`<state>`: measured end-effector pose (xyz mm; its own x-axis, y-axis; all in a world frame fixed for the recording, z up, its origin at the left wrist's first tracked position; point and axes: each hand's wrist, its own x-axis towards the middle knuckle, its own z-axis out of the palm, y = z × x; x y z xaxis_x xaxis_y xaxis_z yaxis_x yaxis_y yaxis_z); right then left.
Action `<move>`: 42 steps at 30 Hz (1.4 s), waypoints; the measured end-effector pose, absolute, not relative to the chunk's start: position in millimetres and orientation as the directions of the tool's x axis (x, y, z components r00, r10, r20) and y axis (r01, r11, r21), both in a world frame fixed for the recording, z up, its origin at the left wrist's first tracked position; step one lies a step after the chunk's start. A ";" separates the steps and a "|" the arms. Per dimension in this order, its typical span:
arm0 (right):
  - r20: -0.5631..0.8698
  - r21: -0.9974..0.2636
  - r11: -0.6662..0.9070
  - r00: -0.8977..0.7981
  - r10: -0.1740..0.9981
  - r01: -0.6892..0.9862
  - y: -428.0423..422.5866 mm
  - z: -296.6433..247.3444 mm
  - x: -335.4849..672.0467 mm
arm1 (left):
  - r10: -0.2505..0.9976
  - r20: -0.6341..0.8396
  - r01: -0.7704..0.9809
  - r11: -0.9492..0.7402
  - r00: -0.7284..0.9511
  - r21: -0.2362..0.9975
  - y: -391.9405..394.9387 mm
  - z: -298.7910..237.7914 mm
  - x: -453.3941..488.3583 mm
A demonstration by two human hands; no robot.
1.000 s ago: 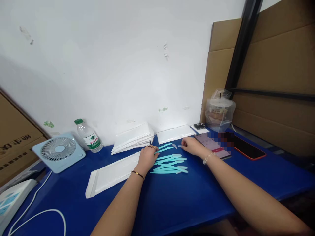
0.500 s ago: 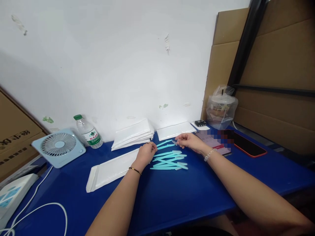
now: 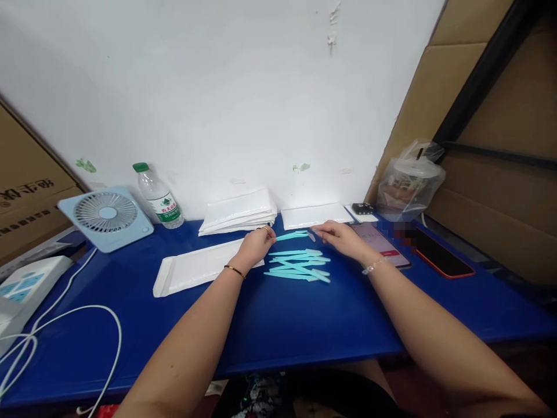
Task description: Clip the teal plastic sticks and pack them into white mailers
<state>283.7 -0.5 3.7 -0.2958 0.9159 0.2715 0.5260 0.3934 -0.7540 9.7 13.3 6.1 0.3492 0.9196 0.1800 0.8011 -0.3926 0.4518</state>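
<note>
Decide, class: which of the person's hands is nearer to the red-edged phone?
Right. The right hand is to the left of the red-edged phone, with the tablet between them; the left hand is farther left, at the end of a teal stick.

You have a blue table (image 3: 304,331) carrying, left in the frame, a fan (image 3: 104,213) and bottle (image 3: 163,203); at centre, stacked white envelopes (image 3: 237,209), a nearer envelope (image 3: 195,268) and turquoise sticks (image 3: 292,275); at right, a tablet (image 3: 369,239) and phone (image 3: 448,254).
</note>
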 end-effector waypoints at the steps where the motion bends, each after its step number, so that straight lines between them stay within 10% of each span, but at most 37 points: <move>1: 0.265 -0.763 0.392 -0.304 0.915 0.514 -1.5 4.7 283.0 | 0.920 0.178 0.801 -0.391 0.349 0.453 13.0 6.6 10.1; 16: 0.130 -0.824 0.332 -0.416 0.900 0.460 -10.1 5.3 269.0 | 0.900 0.069 0.725 -0.390 0.430 0.568 2.7 12.0 18.8; 26: 0.317 -0.446 0.341 -0.211 0.925 0.827 12.2 -7.9 269.6 | 0.908 0.240 0.866 -0.406 0.344 0.292 9.8 1.4 21.4; 42: 0.215 -0.260 0.328 -0.277 0.937 0.908 10.7 -4.5 272.8 | 0.934 0.163 0.883 -0.354 0.318 0.309 14.7 -2.7 21.9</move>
